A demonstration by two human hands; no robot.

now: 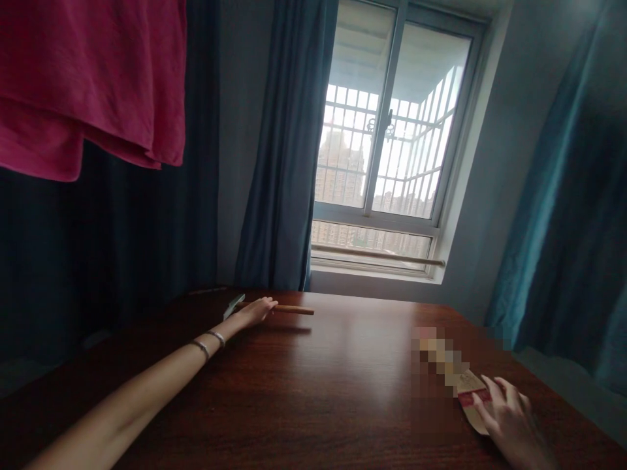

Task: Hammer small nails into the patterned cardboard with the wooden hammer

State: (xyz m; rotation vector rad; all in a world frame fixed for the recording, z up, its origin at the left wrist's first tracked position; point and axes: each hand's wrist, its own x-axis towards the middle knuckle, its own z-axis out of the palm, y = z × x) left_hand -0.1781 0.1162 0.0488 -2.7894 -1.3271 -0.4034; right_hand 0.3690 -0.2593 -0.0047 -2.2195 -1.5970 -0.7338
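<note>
My left hand [258,311] reaches far across the dark wooden table [313,385] and closes round the wooden handle [294,310] of a tool that lies flat; its grey metal head [233,305] shows just left of my wrist. Two thin bracelets circle that forearm. My right hand [512,418] rests at the table's near right, fingers spread and lying on a beige card with a red band [471,395]. Part of what lies beyond the card is blurred out.
A window [392,143] with an outer grille stands behind the table, with teal curtains [281,150] on both sides. A pink cloth [88,78] hangs at the upper left. The table's far edge runs close to the wall.
</note>
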